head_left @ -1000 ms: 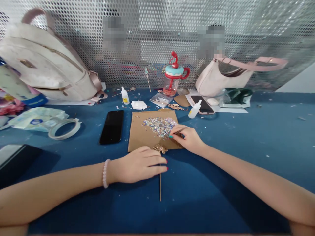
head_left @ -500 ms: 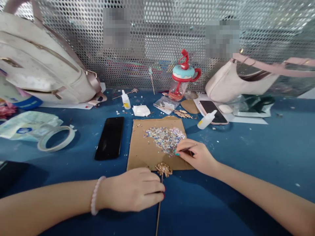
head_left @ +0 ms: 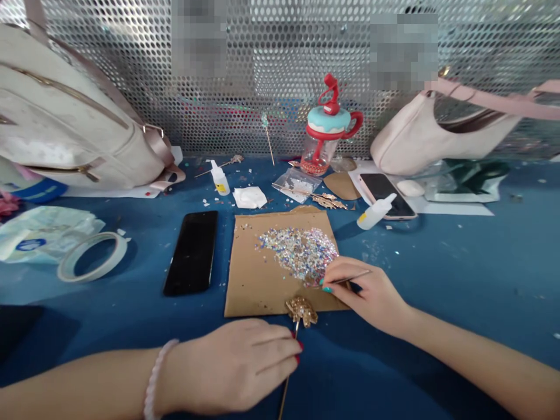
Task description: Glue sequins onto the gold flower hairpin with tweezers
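Note:
Pinched in the fingers of my left hand (head_left: 236, 361) is the stem of a gold hair stick (head_left: 301, 310). Its glittery, fan-like head rests at the near edge of a cardboard sheet (head_left: 254, 286). On that sheet lies a spread of small shiny rhinestones (head_left: 297, 248), silver, blue and pinkish. My right hand (head_left: 371, 294) is at the right side of the cardboard, closed round a thin dark stick-like tool (head_left: 352, 278). The tool's tip is hidden by the fingers, close to the lower right of the rhinestones.
A black phone (head_left: 192, 251) and a tape roll (head_left: 94, 256) lie left. Behind are glue bottles (head_left: 220, 179) (head_left: 376, 213), a folded tissue (head_left: 249, 198), a plastic bag (head_left: 297, 184), a red-lidded cup (head_left: 321, 140) and another phone (head_left: 387, 195). A backpack (head_left: 74, 116) and a handbag (head_left: 406, 140) stand by the perforated panel.
The camera view has shifted a little. Both hands appear slightly lower and further right, and each keeps its grip. The hair stick's head stays at the cardboard's near edge.

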`<control>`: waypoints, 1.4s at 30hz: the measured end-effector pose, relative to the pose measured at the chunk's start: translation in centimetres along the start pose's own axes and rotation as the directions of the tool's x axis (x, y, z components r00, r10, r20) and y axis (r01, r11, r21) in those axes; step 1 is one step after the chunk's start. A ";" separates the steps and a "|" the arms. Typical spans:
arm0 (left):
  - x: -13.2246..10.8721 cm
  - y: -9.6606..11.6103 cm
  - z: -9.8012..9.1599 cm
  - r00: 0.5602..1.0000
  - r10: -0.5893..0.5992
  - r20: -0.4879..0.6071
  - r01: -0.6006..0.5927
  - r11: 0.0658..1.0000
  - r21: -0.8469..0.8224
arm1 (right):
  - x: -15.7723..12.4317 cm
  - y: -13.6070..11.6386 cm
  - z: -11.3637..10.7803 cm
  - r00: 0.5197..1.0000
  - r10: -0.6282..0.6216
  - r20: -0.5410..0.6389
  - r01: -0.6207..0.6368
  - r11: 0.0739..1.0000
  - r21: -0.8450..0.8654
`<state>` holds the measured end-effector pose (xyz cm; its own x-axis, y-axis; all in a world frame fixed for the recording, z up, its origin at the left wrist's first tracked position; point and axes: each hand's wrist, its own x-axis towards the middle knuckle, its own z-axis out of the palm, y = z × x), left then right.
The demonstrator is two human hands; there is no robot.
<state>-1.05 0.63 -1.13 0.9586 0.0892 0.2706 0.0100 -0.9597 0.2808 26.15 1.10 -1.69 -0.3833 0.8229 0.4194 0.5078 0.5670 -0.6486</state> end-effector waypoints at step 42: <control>0.1 0.6 -0.8 0.921 -0.389 0.021 0.355 0.817 -0.454 | -0.9 -5.1 1.6 0.944 -0.283 0.169 0.236 0.938 0.255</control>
<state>-1.12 0.29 -0.22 0.8849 0.4498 0.1212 0.2192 -0.6316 0.7437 22.67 -2.61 0.24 -0.6359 0.6105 0.4722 0.1895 0.7166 -0.6713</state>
